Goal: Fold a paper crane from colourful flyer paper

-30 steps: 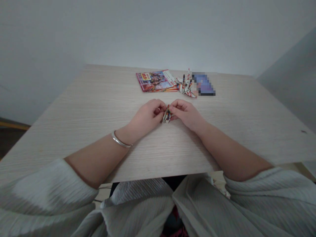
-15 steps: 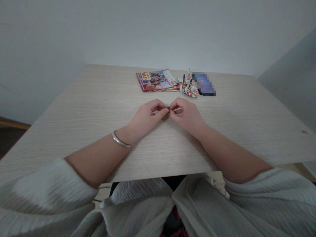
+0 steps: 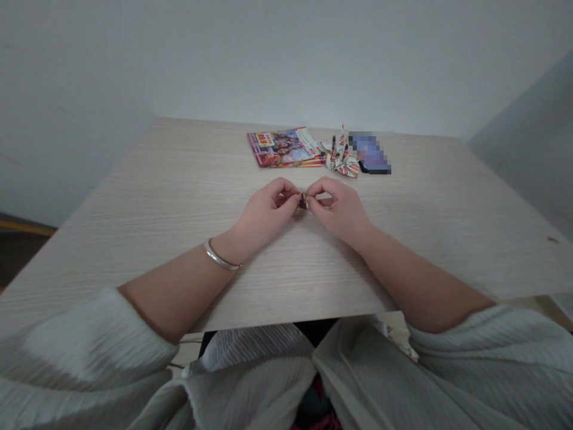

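Observation:
A small piece of folded printed paper (image 3: 303, 202), dark and pale in patches, sits pinched between my two hands just above the table. My left hand (image 3: 270, 204) grips its left side between thumb and fingers. From the other side, the thumb and fingertips of my right hand (image 3: 338, 206) are closed on it. Most of the paper is hidden by the fingertips, so its full shape cannot be made out. Beyond my hands stands a folded paper figure (image 3: 342, 158), white with red and orange print, its points sticking up.
Colourful printed leaflets (image 3: 286, 147) lie stacked at the back of the pale wooden table (image 3: 179, 179), touching or close to the paper figure. A phone (image 3: 372, 153), partly blurred out, lies right of it. A wall (image 3: 286, 60) rises behind the table.
My fingertips have drawn slightly apart, and more of the small paper shows between them. Both hands keep their pinch; the leaflets, figure and phone stay put.

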A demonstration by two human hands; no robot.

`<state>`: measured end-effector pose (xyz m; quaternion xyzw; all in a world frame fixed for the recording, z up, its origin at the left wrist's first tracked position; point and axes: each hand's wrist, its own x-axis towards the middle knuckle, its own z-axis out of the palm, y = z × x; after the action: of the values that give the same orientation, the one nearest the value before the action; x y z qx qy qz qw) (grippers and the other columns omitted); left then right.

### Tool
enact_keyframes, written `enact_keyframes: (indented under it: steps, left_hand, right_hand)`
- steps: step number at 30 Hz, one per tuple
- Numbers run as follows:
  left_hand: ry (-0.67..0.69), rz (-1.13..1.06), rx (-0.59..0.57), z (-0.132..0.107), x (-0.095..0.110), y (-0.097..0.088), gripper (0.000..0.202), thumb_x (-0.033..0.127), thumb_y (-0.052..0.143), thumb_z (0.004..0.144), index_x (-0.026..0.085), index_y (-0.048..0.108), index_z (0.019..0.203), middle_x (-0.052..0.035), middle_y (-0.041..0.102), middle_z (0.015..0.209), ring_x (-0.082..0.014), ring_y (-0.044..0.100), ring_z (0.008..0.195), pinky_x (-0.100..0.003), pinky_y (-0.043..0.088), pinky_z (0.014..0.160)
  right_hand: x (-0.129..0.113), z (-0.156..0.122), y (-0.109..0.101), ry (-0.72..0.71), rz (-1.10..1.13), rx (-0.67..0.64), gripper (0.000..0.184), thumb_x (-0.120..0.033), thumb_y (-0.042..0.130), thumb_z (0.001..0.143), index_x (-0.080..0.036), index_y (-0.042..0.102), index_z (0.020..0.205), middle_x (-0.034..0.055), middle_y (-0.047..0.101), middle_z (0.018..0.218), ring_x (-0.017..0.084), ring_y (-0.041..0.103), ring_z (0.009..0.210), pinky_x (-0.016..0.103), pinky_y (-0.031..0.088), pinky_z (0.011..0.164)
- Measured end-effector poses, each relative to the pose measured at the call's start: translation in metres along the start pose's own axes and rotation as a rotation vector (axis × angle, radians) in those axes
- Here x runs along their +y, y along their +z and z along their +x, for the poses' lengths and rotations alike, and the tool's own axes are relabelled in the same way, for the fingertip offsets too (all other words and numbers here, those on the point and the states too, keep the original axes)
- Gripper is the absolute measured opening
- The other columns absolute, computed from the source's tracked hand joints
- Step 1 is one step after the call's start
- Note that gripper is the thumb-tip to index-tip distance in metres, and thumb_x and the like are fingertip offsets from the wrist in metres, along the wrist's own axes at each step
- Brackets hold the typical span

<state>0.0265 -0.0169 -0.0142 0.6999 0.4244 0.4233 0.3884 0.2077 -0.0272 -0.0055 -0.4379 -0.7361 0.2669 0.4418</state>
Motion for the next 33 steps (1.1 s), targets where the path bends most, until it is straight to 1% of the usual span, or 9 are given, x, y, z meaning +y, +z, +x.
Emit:
enact_keyframes:
  steps: [3, 7, 10, 12, 15, 20, 26, 29, 33]
  left_hand:
    - [-0.011, -0.003, -0.013, 0.0, -0.002, 0.001, 0.012, 0.033, 0.058, 0.088, 0.021, 0.058, 0.085, 0.0002, 0.066, 0.08, -0.0151, 0.061, 0.073, -0.03, 0.047, 0.07]
    - [-0.063, -0.085, 0.008, 0.001, -0.002, 0.003, 0.011, 0.031, 0.061, 0.086, 0.021, 0.057, 0.088, 0.0004, 0.065, 0.082, -0.0148, 0.062, 0.074, -0.03, 0.049, 0.07]
    - [-0.054, -0.127, 0.012, 0.002, -0.002, 0.003, 0.014, 0.03, 0.065, 0.083, 0.02, 0.057, 0.089, 0.0009, 0.065, 0.083, -0.0141, 0.062, 0.076, -0.029, 0.049, 0.071]
    - [-0.049, -0.147, 0.006, 0.002, -0.002, 0.003, 0.015, 0.028, 0.067, 0.08, 0.02, 0.057, 0.087, 0.0018, 0.064, 0.083, -0.0135, 0.061, 0.075, -0.028, 0.049, 0.071]
    - [-0.055, -0.175, -0.006, 0.002, -0.001, 0.003, 0.016, 0.03, 0.068, 0.079, 0.02, 0.057, 0.086, 0.0019, 0.063, 0.081, -0.0135, 0.06, 0.075, -0.028, 0.048, 0.071]
    - [-0.046, -0.055, 0.001, 0.001, 0.0, 0.002, 0.016, 0.034, 0.065, 0.083, 0.019, 0.061, 0.08, 0.0006, 0.063, 0.075, -0.0136, 0.055, 0.069, -0.028, 0.043, 0.066]
    - [-0.07, -0.139, 0.041, 0.0, 0.004, 0.001, 0.012, 0.029, 0.067, 0.082, 0.019, 0.06, 0.079, -0.0001, 0.067, 0.079, -0.0141, 0.059, 0.074, -0.027, 0.048, 0.071]
    - [-0.063, -0.16, 0.055, 0.0, 0.004, 0.001, 0.013, 0.027, 0.068, 0.08, 0.019, 0.059, 0.074, 0.0013, 0.065, 0.074, -0.0125, 0.057, 0.07, -0.026, 0.046, 0.069]
    - [-0.021, -0.128, 0.042, 0.001, -0.002, 0.001, 0.016, 0.031, 0.069, 0.078, 0.019, 0.059, 0.071, 0.0016, 0.064, 0.071, -0.0126, 0.056, 0.067, -0.027, 0.045, 0.068]
  right_hand:
    - [0.001, 0.0, 0.001, 0.048, 0.086, 0.018, 0.008, -0.026, 0.059, 0.084, -0.024, 0.057, 0.077, 0.0025, 0.067, 0.083, 0.018, 0.063, 0.082, 0.028, 0.055, 0.063]
    - [0.004, 0.0, 0.002, 0.019, 0.119, 0.031, 0.008, -0.026, 0.06, 0.084, -0.023, 0.056, 0.078, 0.0055, 0.07, 0.099, 0.02, 0.066, 0.096, 0.03, 0.057, 0.069]
    - [0.006, 0.0, 0.002, -0.059, -0.01, 0.099, 0.009, -0.022, 0.061, 0.081, -0.024, 0.056, 0.074, 0.0044, 0.066, 0.089, 0.02, 0.062, 0.091, 0.031, 0.056, 0.068]
    - [0.006, 0.001, 0.002, -0.07, -0.048, 0.104, 0.01, -0.022, 0.06, 0.08, -0.025, 0.056, 0.073, 0.003, 0.062, 0.083, 0.019, 0.06, 0.085, 0.03, 0.055, 0.067]
    - [0.005, 0.0, 0.002, -0.051, 0.004, 0.065, 0.008, -0.024, 0.059, 0.083, -0.025, 0.057, 0.075, 0.0024, 0.063, 0.084, 0.018, 0.061, 0.084, 0.031, 0.057, 0.07]
    - [0.003, -0.001, 0.003, 0.015, 0.092, 0.061, 0.008, -0.027, 0.06, 0.084, -0.025, 0.057, 0.077, 0.0018, 0.065, 0.087, 0.018, 0.064, 0.087, 0.033, 0.06, 0.078]
    - [0.007, 0.001, 0.006, 0.107, 0.205, 0.111, 0.011, -0.029, 0.062, 0.082, -0.025, 0.052, 0.077, -0.0012, 0.061, 0.079, 0.015, 0.062, 0.08, 0.031, 0.058, 0.074]
    - [0.01, 0.003, 0.007, 0.116, 0.212, 0.14, 0.011, -0.027, 0.062, 0.079, -0.026, 0.051, 0.079, -0.0015, 0.059, 0.078, 0.015, 0.06, 0.077, 0.032, 0.057, 0.073]
    - [0.011, 0.005, 0.008, 0.107, 0.152, 0.108, 0.014, -0.025, 0.064, 0.077, -0.026, 0.05, 0.082, -0.0013, 0.06, 0.081, 0.015, 0.06, 0.08, 0.035, 0.058, 0.082]
